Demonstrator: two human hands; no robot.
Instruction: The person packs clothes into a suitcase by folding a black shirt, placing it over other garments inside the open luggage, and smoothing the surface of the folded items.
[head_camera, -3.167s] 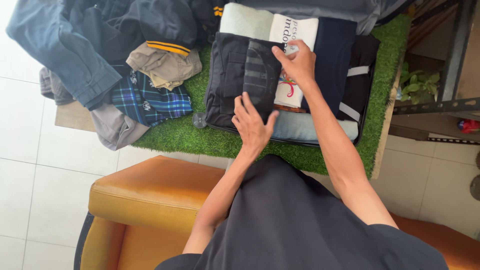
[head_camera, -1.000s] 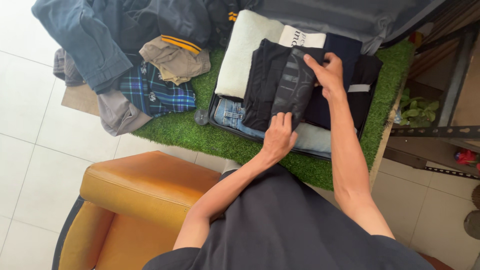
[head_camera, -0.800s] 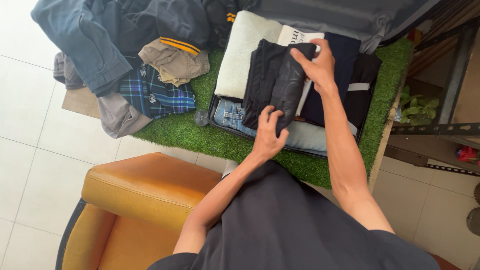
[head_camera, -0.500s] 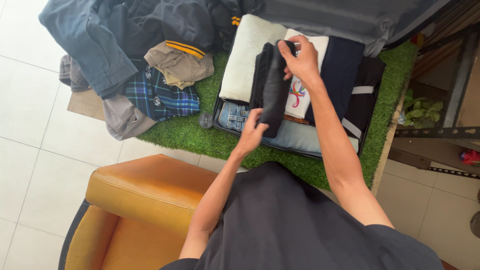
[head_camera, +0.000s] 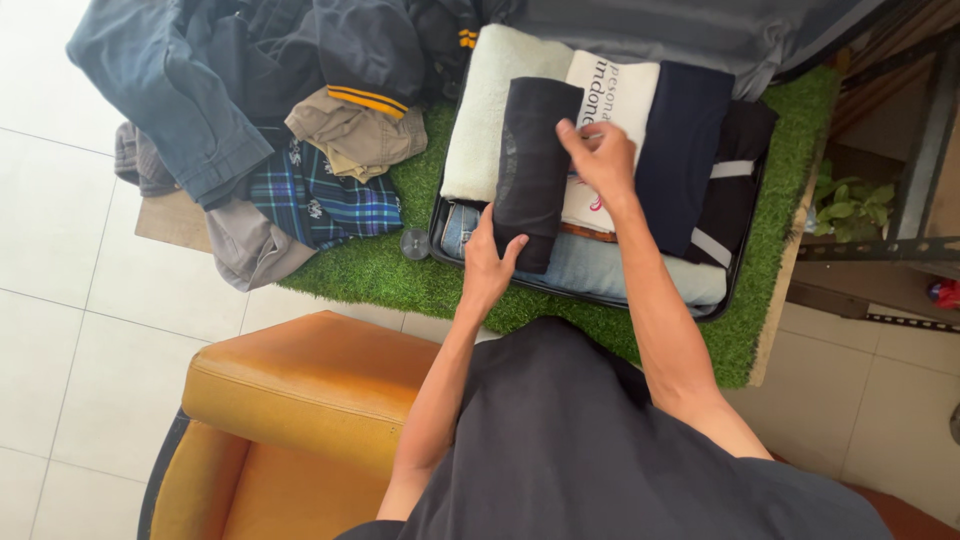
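Observation:
A folded black garment (head_camera: 533, 165) lies lengthwise in the open suitcase (head_camera: 741, 235), on top of a cream towel (head_camera: 482, 110) and blue jeans (head_camera: 610, 272). My left hand (head_camera: 487, 265) holds its near end. My right hand (head_camera: 600, 155) presses its right edge, over a white printed shirt (head_camera: 622, 95). A folded navy garment (head_camera: 683, 150) and a black one with grey stripes (head_camera: 737, 170) fill the right side of the suitcase.
A heap of loose clothes (head_camera: 270, 120) lies to the left on the green artificial-grass mat (head_camera: 400, 275): denim, plaid, khaki, grey. An orange armchair (head_camera: 300, 400) stands under my arms. White tiled floor (head_camera: 60, 330) lies left; a metal rack and plant (head_camera: 850, 195) stand right.
The black garment was wide and spread across the suitcase; both hands folded it narrower and laid it flat on the left side. The white shirt is uncovered again.

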